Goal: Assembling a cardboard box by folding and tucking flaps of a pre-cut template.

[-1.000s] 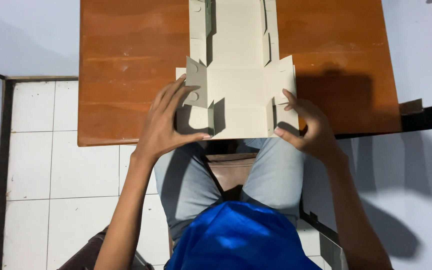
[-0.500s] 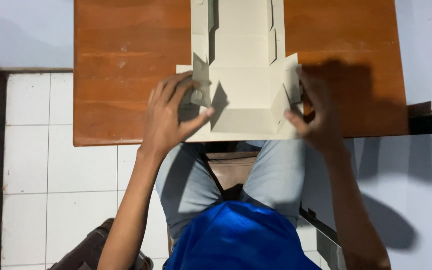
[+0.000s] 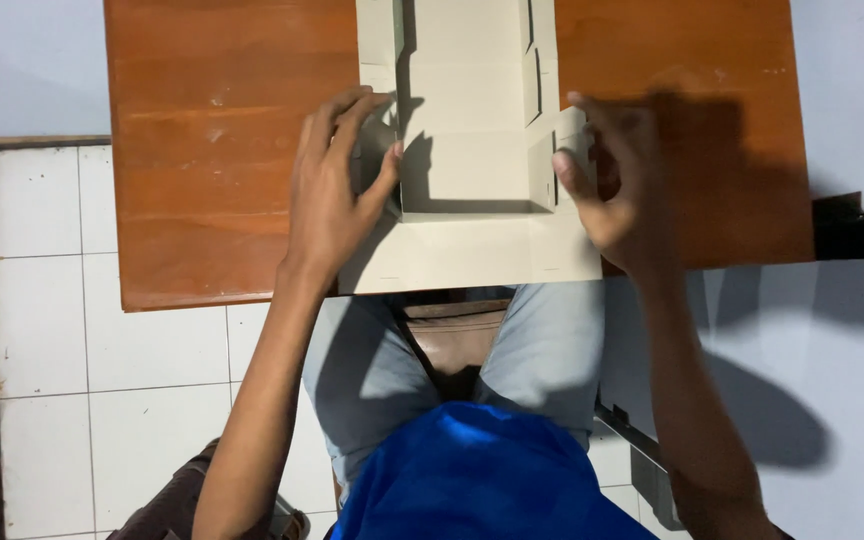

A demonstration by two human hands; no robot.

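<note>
Cardboard box blank point(image 3: 467, 170), pale cream, lies flat on brown wooden table point(image 3: 212, 150), near edge hanging slightly over table front above person's lap; side flaps folded upright along both sides; left hand point(image 3: 332, 195) on left flap, fingers curled over it, thumb pressing inner wall; right hand point(image 3: 617, 185) on right flap, fingertips pinching its edge; both hands gripping cardboard, not spread flat; white tiled floor point(image 3: 52, 300) at left; blue shirt point(image 3: 482, 480) and grey trousers point(image 3: 372, 370) below.
</note>
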